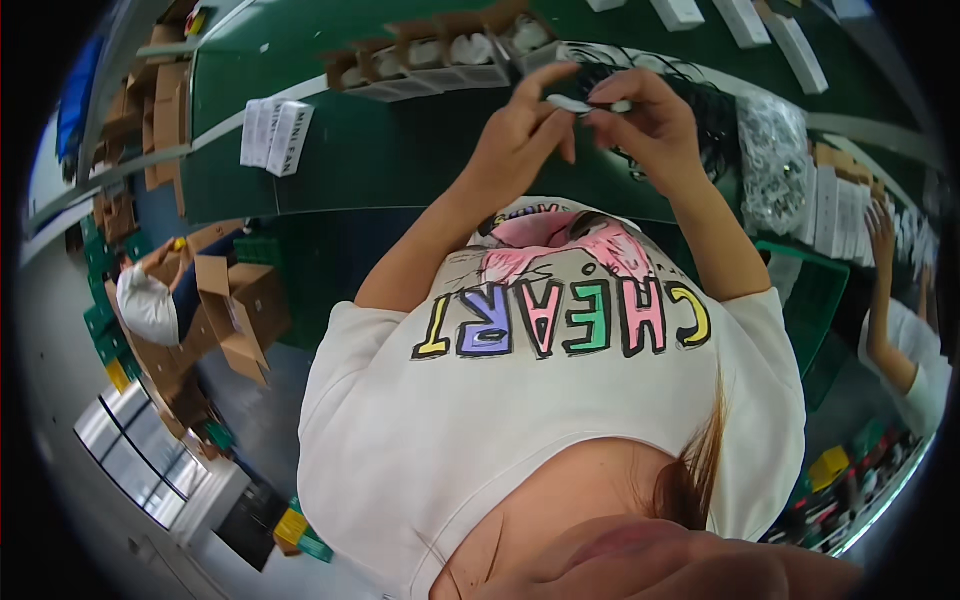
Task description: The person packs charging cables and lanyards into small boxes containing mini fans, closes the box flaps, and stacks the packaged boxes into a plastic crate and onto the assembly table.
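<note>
White slim piece (568, 104) between both hands (512, 135) (652, 122)

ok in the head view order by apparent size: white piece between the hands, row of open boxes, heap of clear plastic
1. Row of open boxes
2. Heap of clear plastic
3. White piece, partly covered

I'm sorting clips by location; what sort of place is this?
Probably a packing workshop: narrow white boxes lie on a long green table, and an open carton stands nearby.
</note>
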Available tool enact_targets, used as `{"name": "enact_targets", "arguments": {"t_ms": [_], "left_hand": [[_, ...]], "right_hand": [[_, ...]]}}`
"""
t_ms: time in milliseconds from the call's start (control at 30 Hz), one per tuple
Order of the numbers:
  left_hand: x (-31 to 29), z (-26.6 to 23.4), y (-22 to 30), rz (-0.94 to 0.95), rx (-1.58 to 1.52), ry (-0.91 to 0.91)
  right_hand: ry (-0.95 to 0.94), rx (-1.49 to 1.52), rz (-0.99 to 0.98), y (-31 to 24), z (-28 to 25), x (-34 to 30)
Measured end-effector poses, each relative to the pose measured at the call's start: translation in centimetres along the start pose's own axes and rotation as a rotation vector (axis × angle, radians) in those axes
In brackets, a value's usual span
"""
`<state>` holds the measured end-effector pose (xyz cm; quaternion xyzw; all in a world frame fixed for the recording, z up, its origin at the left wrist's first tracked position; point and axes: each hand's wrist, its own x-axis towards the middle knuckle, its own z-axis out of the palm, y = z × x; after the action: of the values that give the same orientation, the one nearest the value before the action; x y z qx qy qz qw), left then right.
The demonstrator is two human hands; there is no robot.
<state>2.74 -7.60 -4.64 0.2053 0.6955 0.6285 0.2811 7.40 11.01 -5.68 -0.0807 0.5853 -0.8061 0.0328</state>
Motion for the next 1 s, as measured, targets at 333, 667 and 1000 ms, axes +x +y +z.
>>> {"name": "enact_targets", "arguments": {"t_ms": [333,667,1000], "left_hand": [[-7.9,-8.9,-1.2,0.494,1.084,0.26],[-8.8,-13.7,-2.0,0.088,-0.301,0.437],[-1.0,-29.6,-9.5,0.234,0.305,0.769]], "right_hand": [[-0.194,-0.657,-0.014,0.4,9.5,7.7],[-0.263,-0.406,-0.299,2.6,16.8,10.5],[0.032,-0.109,0.049,8.8,16.5,17.2]]}}
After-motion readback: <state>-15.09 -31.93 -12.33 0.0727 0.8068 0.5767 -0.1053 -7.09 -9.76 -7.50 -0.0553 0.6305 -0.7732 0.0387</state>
